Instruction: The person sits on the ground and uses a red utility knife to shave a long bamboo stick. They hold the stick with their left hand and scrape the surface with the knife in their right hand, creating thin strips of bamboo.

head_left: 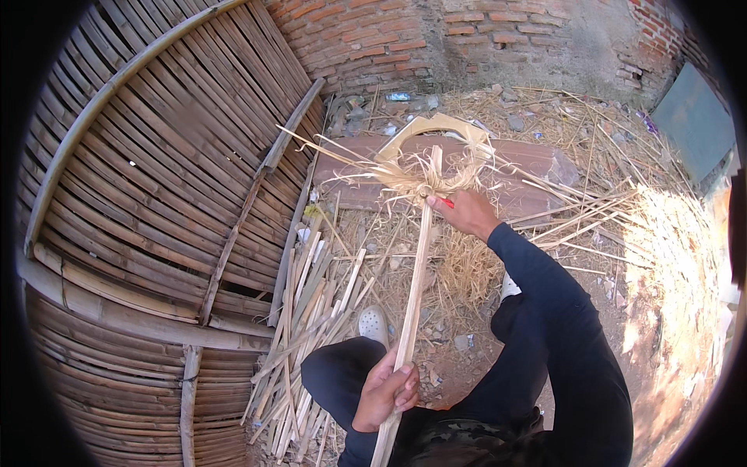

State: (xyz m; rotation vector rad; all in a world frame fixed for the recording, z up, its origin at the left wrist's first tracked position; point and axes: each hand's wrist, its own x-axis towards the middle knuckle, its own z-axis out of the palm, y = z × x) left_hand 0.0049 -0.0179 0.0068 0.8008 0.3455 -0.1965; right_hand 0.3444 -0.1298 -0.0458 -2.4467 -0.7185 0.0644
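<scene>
A long pale bamboo strip (415,300) runs away from my lap toward the far side. My left hand (387,391) is wrapped round its near part. Close to the strip's far part, my right hand (469,213) is closed on a red-handled tool (447,202); the tool's working end is hidden. Thin curled shavings (405,180) bunch up around the strip just beyond that hand. Behind them, a pale curved piece with a round cut-out (440,122) stands on a reddish-brown slab (513,156).
A slatted bamboo wall (156,171) rises on the left, and a brick wall (366,39) closes the back. Split bamboo strips (307,335) lie piled beside my left leg. More strips (580,214) lie at the right. A grey-blue panel (695,124) leans at the far right.
</scene>
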